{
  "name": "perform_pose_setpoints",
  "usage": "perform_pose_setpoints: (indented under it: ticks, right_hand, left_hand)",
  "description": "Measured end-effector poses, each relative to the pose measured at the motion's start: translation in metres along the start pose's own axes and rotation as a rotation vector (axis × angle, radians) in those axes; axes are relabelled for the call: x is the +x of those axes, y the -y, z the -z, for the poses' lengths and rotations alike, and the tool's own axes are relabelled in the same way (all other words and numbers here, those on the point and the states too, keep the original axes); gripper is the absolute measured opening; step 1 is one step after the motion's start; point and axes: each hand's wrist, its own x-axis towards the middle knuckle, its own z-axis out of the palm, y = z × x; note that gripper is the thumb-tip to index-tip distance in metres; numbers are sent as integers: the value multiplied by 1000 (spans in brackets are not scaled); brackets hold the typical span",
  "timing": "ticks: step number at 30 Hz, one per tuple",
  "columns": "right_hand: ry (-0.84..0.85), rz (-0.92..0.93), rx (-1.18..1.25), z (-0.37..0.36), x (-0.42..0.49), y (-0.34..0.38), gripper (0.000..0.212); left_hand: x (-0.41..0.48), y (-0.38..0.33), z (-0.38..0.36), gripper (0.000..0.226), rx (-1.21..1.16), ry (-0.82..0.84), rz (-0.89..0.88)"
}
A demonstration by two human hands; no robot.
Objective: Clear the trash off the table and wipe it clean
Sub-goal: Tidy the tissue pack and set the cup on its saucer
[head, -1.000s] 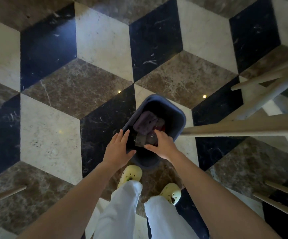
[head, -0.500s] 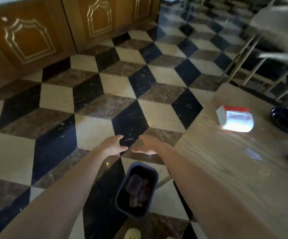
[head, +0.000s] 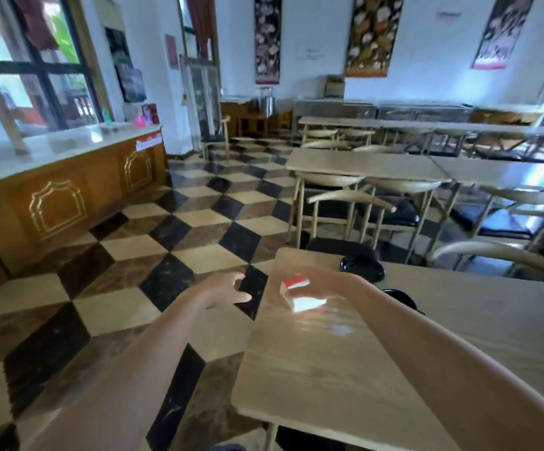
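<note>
Risk: right hand (head: 327, 280) (blurred; grip indeterminate) above the red-and-white cardboard box (head: 305, 302) could knock it off the pale wooden tabletop (head: 329, 369) edge toward the open, empty left hand (head: 223, 288).

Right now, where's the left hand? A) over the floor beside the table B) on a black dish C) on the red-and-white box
A: the left hand hangs, fingers spread and empty, over the checkered floor just off the table edge.

Table (head: 345, 369) pale wood grain, smooth, slight sheen. Floor (head: 199, 229) polished glossy stone tiles. Black dishes (head: 361, 266) glossy. Left counter (head: 69, 203) varnished wood, white glossy top.
</note>
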Motion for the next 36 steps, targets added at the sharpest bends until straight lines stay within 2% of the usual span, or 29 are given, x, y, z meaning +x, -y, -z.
perform_pose_setpoints:
  ticks: [5, 9, 12, 19, 26, 33, 36]
  right_hand:
    - [-86, -119, 30, 30, -57, -48, 56]
    - [-162, -230, 113, 48, -84, -84, 71]
    - [-185, -277, 125, 57, -94, -108, 75]
    - [-226, -296, 190, 74, -88, -161, 79]
    - [-241, -219, 298, 85, -50, -203, 76]
    - [-225, -156, 305, 54, 14, -204, 60]
    - [-171, -176, 337, 36, 50, -206, 60]
  left_hand:
    - [11, -73, 2, 65, 77, 11, -141]
    - [24, -114, 1, 69, 101, 54, -230]
    - [35, -139, -5, 70, 105, 56, -293]
    - [68, -188, -19, 69, 142, 22, -312]
    - [98, -211, -33, 66, 1, -82, -232]
    - [122, -171, -48, 66, -77, -113, -55]
    - [146, -145, -60, 70, -88, -70, 39]
